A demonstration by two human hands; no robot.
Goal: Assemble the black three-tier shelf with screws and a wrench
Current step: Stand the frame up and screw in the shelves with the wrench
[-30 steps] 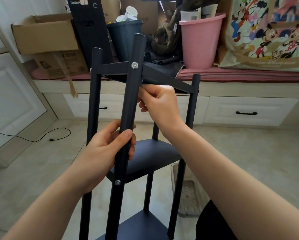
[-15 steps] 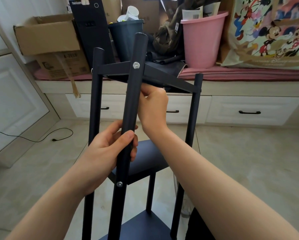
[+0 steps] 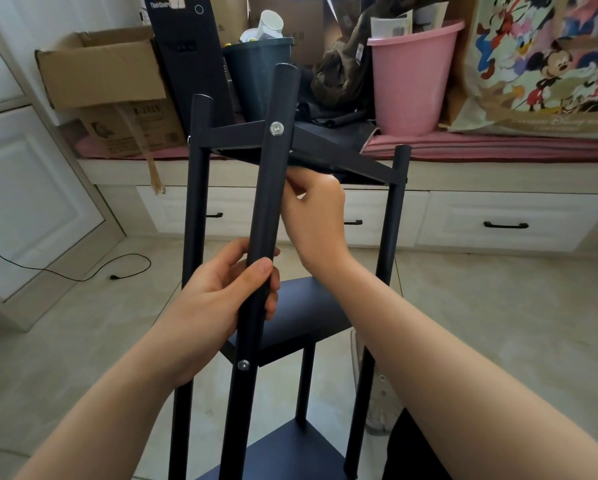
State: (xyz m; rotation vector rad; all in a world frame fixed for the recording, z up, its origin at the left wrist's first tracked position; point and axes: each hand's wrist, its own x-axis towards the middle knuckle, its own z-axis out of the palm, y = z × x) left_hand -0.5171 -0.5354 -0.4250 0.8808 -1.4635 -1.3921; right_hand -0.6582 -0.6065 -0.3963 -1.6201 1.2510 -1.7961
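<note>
1. Cardboard box: far left, on the pink cushion of a window bench.
2. Black cable: lying on the floor tiles at left.
3. Left hand: fingers and thumb wrapped round the near post of the shelf, midway between two screws.
4. Black shelf: standing in the centre, close in front of the person; three tiers in place, an upper screw and a lower screw showing on the near post.
5. Right hand: tucked under the top tier just behind the near post, fingers curled; what it pinches is hidden.
6. Pink bucket: far right of centre on the bench, beside a cartoon-print bag.
</note>
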